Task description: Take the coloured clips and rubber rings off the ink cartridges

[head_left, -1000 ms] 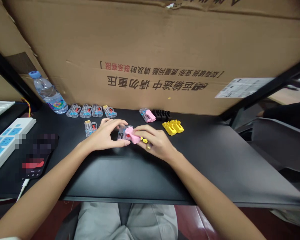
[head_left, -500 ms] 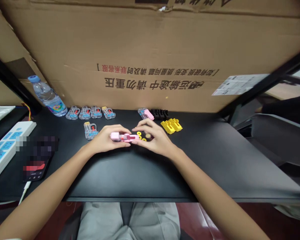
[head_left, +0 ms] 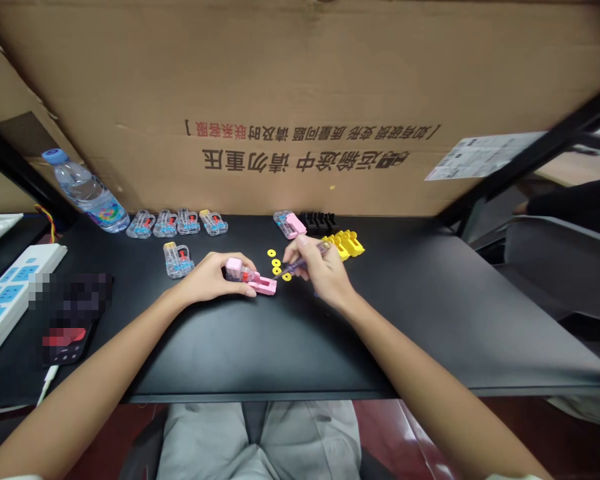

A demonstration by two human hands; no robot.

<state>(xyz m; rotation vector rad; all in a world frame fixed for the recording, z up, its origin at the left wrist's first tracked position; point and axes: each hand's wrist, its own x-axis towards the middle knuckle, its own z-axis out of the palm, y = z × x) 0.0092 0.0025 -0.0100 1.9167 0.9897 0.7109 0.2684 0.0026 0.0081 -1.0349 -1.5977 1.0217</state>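
Note:
My left hand [head_left: 215, 275] is closed around a small pink-and-clear plastic toy [head_left: 264, 285] with a red part inside, held low over the table with its pink end to the right. Between the fingers of my right hand [head_left: 323, 270] is a screwdriver [head_left: 295, 265] with a see-through handle; its tip points left and comes close to the toy's pink end. I cannot tell whether the tip touches it. Several yellow rings [head_left: 276, 263] lie just behind the tip. Yellow plastic parts [head_left: 351, 244] stand beyond my right hand.
Clear toys with red parts [head_left: 165, 224] are lined up at the back left, another [head_left: 178, 260] nearer. At the back stand a pink-and-clear toy [head_left: 290, 225] and black parts [head_left: 318, 222]. A bottle [head_left: 91, 193], power strip [head_left: 17, 293] and phone [head_left: 75, 320] are left. Cardboard [head_left: 300, 80] walls the back.
My right hand has let go of the toy's pink end and now grips the screwdriver, a little to the right. The toy's pink end has tipped nearer me in my left hand.

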